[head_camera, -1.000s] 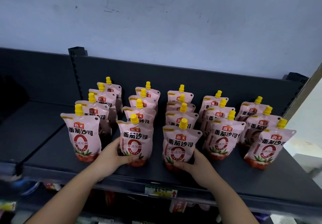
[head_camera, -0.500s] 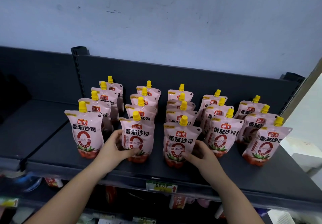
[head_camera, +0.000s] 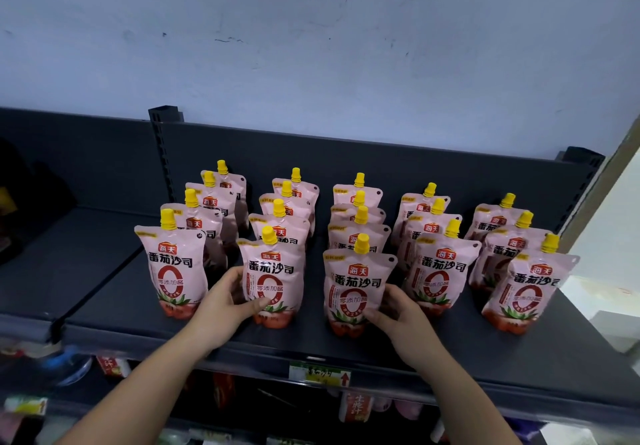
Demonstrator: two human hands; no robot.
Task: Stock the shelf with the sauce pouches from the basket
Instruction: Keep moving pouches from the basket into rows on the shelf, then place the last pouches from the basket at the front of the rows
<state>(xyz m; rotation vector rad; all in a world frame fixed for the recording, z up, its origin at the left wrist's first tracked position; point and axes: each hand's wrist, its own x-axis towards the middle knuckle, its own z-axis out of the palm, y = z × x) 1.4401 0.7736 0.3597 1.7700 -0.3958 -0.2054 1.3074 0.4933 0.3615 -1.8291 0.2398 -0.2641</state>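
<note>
Several pink sauce pouches with yellow caps stand upright in five rows on the dark grey shelf [head_camera: 311,344]. My left hand [head_camera: 225,306] grips the lower left side of the front pouch of the second row [head_camera: 273,271]. My right hand [head_camera: 398,313] holds the lower right side of the front pouch of the middle row [head_camera: 353,288]. Both pouches stand on the shelf. The other front pouches [head_camera: 173,268] [head_camera: 440,271] [head_camera: 526,292] stand untouched. No basket is in view.
The shelf's back panel [head_camera: 381,164] rises behind the rows. A neighbouring shelf section [head_camera: 52,257] lies to the left. A price tag [head_camera: 318,373] hangs on the front edge. Packaged goods [head_camera: 356,406] fill the lower shelf. A white wall is above.
Both hands have slid a little up the sides of their pouches, and the two front pouches stand slightly farther back. The camera has shifted slightly.
</note>
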